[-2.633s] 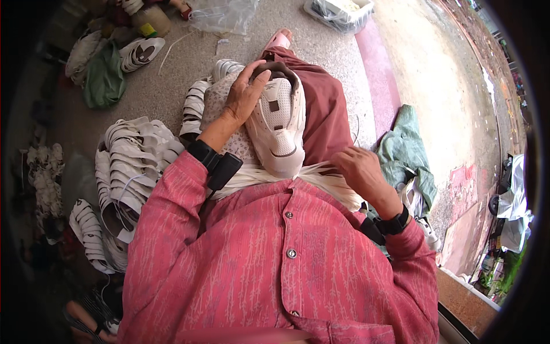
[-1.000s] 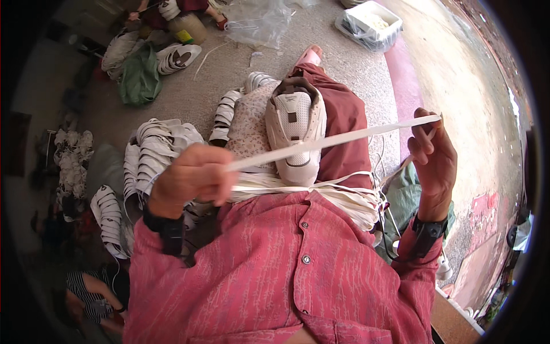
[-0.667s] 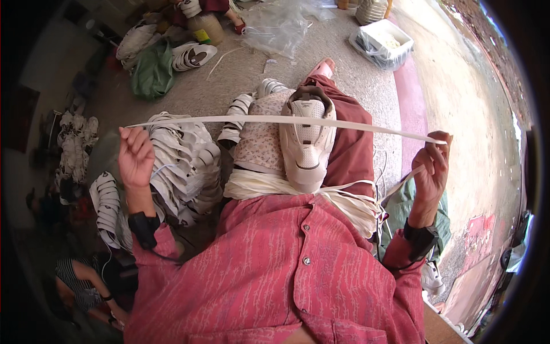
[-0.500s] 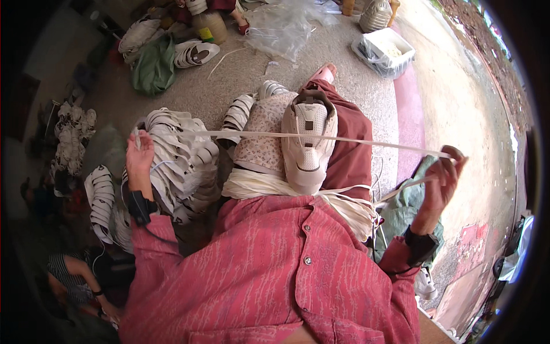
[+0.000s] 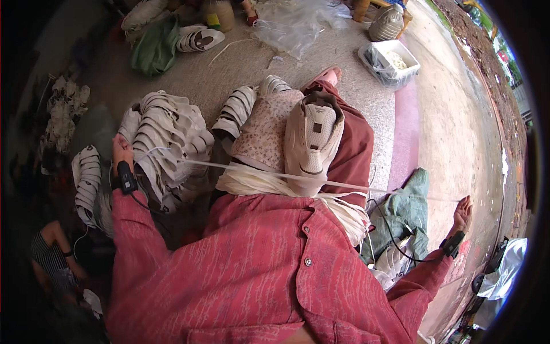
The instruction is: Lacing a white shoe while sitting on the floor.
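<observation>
A long white shoelace [image 5: 240, 168] stretches slantwise across my lap, passing over the lower end of a white shoe upper [image 5: 312, 135]. My left hand [image 5: 122, 150] is closed on one end of it, beside a heap of stacked white shoe uppers [image 5: 172, 129]. Far out to the right, my right hand [image 5: 463, 214] is closed around the other end, fingers bunched. The shoe upper rests on my thighs with its opening away from me, touched by neither hand. A thick bundle of cream laces [image 5: 249, 183] lies across my waist.
More nested uppers [image 5: 236, 112] stand by my left knee. A green sack [image 5: 409, 200] lies right of my lap, with pale uppers [image 5: 392, 261] below it. Ahead are a white tub [image 5: 395, 60], clear plastic sheeting [image 5: 303, 26] and another green bag [image 5: 154, 49]. Another person [image 5: 54, 252] is at lower left.
Both hands have spread wider apart, my right hand moving outward and down. The lace has dropped from across the middle of the shoe upper to its near end.
</observation>
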Demonstrator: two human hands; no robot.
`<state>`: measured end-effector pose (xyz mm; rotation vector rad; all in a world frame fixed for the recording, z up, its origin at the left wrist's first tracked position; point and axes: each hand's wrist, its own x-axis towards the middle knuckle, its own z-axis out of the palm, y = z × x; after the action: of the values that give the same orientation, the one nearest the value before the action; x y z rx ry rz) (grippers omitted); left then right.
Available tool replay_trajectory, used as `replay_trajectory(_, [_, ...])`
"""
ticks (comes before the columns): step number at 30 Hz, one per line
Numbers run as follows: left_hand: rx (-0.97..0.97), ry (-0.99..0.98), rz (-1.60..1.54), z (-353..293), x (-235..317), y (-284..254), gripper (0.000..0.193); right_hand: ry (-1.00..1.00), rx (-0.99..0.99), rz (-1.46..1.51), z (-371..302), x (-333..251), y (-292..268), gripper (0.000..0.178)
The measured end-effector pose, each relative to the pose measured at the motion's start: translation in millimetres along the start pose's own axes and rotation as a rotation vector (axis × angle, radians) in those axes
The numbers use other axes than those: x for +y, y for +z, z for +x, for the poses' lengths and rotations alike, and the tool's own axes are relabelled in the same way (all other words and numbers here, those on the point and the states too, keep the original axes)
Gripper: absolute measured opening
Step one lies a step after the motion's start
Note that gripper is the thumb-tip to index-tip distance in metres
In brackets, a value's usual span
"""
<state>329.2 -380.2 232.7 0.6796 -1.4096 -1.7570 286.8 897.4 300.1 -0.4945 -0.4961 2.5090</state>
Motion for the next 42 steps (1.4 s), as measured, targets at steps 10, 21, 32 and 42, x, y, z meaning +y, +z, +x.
replay_trajectory(10, [-0.682, -0.32, 0.153, -245, 83, 327, 0.036, -0.09, -0.401, -0.978, -170, 322, 152, 0.036])
replay_trajectory(21, [-1.322, 0.269, 0.336, -359, 39, 389, 0.014, -0.079, -1.018, -1.316, -297, 433, 167, 0.01])
replay_trajectory(32, [-1.354, 0.391, 0.396, -359, 36, 389, 0.011, -0.261, -0.995, -1.375, -298, 441, 162, 0.009])
replay_trajectory(42, [-1.358, 0.358, 0.408, -358, 32, 387, 0.012, -0.327, -1.057, -1.4, -299, 450, 159, 0.008])
